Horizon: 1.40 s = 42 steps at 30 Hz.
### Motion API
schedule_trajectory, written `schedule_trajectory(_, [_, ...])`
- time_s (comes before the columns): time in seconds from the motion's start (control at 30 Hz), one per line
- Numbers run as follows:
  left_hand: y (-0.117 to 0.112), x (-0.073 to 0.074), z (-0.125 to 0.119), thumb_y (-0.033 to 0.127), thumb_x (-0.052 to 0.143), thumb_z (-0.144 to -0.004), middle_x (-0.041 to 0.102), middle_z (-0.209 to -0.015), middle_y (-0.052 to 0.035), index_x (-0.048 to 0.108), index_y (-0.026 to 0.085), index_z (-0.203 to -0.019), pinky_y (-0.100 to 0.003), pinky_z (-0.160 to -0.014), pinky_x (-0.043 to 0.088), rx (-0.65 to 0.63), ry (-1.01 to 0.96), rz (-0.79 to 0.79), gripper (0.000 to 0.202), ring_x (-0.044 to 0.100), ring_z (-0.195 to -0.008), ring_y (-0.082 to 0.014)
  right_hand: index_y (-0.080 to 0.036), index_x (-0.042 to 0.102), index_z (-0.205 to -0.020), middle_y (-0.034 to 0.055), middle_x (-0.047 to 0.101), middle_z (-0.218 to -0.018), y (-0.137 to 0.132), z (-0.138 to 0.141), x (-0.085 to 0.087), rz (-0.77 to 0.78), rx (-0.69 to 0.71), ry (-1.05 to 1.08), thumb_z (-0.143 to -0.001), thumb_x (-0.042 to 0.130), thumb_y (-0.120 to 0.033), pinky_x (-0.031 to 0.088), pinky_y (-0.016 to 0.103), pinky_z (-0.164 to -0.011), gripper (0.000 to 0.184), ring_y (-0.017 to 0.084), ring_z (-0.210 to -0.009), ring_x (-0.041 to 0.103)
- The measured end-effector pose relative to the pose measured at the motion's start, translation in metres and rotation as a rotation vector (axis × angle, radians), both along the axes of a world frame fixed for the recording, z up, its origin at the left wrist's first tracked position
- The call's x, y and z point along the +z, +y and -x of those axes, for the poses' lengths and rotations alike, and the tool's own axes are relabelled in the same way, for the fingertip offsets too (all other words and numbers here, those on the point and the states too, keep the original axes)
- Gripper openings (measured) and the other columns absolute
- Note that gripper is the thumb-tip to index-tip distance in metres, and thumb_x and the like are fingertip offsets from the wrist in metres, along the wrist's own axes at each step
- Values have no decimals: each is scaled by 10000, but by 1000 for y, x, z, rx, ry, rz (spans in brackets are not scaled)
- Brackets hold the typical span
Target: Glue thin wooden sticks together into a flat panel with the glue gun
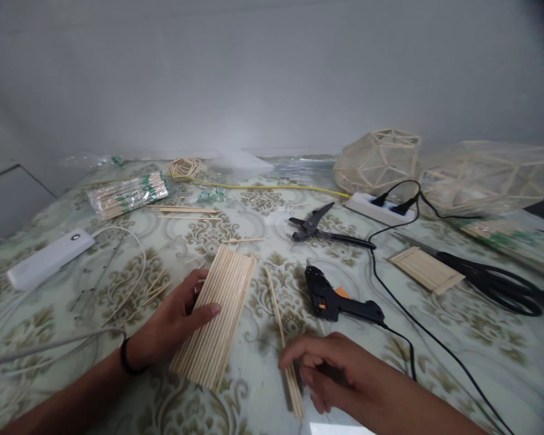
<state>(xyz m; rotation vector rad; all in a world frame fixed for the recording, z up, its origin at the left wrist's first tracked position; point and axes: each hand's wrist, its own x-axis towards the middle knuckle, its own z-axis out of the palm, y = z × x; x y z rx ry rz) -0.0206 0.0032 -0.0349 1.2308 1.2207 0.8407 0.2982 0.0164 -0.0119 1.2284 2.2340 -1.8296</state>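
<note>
Head view, single frame.

Left hand (172, 323): on the panel (229, 284) of sticks glued side by side. Thumb lies flat on top, fingers (194, 290) curl at its left edge, so the hand is clamped on that edge. The panel lies flat on the counter (480, 326), near centre, long side running away from me and tilted right.

Right hand (335, 365): palm down, fingers (294, 353) bent and close together, tips on the loose sticks (275, 305) just right of the panel. I cannot tell whether they pinch the sticks or only press on them. The sticks lie on the counter, roughly parallel to the panel, apart from it.

Around: glue gun (340, 302) just beyond the right hand, cord trailing right. Pliers (321, 229) further back. Small panel (426, 269) and scissors (494, 281) to the right. Power strip (378, 208) with two plugs, stick frame (378, 160) behind it. Stick pack (127, 194) at back left.
</note>
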Motion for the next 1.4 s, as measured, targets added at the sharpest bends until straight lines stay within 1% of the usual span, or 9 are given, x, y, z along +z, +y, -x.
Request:
schedule_trajectory(0.1, [0, -1, 1, 527, 747, -927, 720, -1103, -42, 560, 228, -1314, -290, -820, 551, -2, -2, 2, 524, 664, -966, -196, -167, 677, -1231, 48, 652, -882, 0, 0, -3, 8, 7, 34, -1058, 371, -530, 468, 180, -789, 505, 51, -796, 602])
schedule_trajectory(0.3, [0, 3, 0, 529, 754, -919, 716, -1133, -44, 559, 229, -1314, -303, -849, 544, -13, 7, -1, 533, 659, -1002, -207, -145, 688, -1178, 63, 688, -920, 1, 0, -8, -14, 21, 124, -1078, 363, -486, 493, 181, -796, 481, 49, -817, 594])
schedule_trajectory(0.47, [-1, 3, 1, 519, 745, -933, 709, -1111, -37, 560, 233, -1304, -288, -846, 537, -17, 8, -12, 503, 651, -1000, -198, -124, 691, -1128, 72, 688, -921, 0, 1, -8, 28, 19, 123, -1067, 377, -580, 489, 171, -769, 557, 44, -808, 584])
schedule_trajectory(0.6, [-1, 2, 1, 527, 747, -931, 700, -1107, -31, 546, 229, -1318, -285, -848, 533, -24, 3, -6, 528, 644, -994, -191, -131, 702, -1108, 59, 689, -920, 2, 3, -6, 52, 8, 88, -1035, 454, -629, 472, 160, -782, 561, 36, -814, 590])
schedule_trajectory(0.77, [0, 1, 1, 530, 755, -923, 693, -1057, -28, 553, 223, -1300, -280, -807, 526, -14, 24, -3, 527, 639, -949, -187, -153, 717, -1095, 35, 684, -920, 4, 2, -7, 40, -23, 31, -973, 602, -559, 429, 136, -759, 440, 28, -822, 575])
schedule_trajectory(0.9, [0, 4, 1, 535, 766, -909, 687, -1037, -21, 560, 226, -1271, -275, -800, 522, -6, 22, 3, 519, 632, -928, -181, -108, 674, -915, 32, 659, -874, 5, 3, -11, 29, -33, 54, -926, 668, -491, 395, 112, -710, 383, 11, -774, 513])
schedule_trajectory(0.97, [-1, 6, -1, 535, 773, -900, 691, -1044, -26, 569, 225, -1260, -282, -807, 527, -1, 13, 10, 517, 640, -942, -190, -98, 630, -860, 19, 625, -815, 5, 3, -13, 94, -39, 72, -901, 699, -515, 398, 105, -674, 425, 3, -724, 502])
schedule_trajectory(1.13, [0, 6, -2, 528, 771, -904, 705, -1038, -25, 572, 232, -1278, -284, -795, 524, -2, 11, 11, 517, 638, -918, -184, -110, 561, -831, -11, 574, -758, 5, 4, -19, 304, -97, 155, -778, 802, -631, 500, 120, -618, 576, 12, -655, 535])
schedule_trajectory(1.4, [0, 5, 0, 527, 768, -908, 717, -1067, -34, 581, 232, -1291, -287, -813, 530, -6, 20, -3, 518, 647, -952, -197, -84, 663, -851, 8, 587, -761, 6, 4, -13, 230, -82, 146, -840, 762, -605, 465, 116, -637, 531, 13, -658, 581])
